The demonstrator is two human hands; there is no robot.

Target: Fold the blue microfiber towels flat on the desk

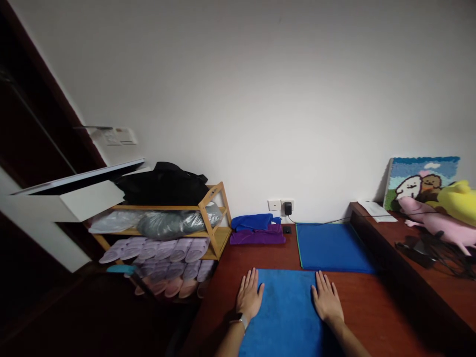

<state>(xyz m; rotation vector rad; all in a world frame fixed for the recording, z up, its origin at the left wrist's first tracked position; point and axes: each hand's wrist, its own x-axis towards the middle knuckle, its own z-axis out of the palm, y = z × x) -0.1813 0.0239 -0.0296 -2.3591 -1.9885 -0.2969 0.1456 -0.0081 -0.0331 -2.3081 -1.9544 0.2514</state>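
Note:
A light blue cloth (285,312) lies spread flat on the reddish-brown tabletop (375,307), its near end cut off by the bottom of the view. My left hand (250,296) rests palm down on its left edge, fingers stretched out; a watch is on that wrist. Along the right edge, my right hand (327,300) lies palm down too, with its thumb apart from the fingers. Just beyond sits a darker blue folded cloth (330,247) with a green edge. Back left, a folded blue cloth (253,221) is stacked on a purple cloth (256,236).
Left of the table stands a wooden rack (211,223) with slippers (178,249), plastic-wrapped items and a black bag (163,183). A plugged-in adapter (287,208) trails a cable along the wall. On the raised right surface are a pink plush toy (435,223) and a fluffy picture (424,181).

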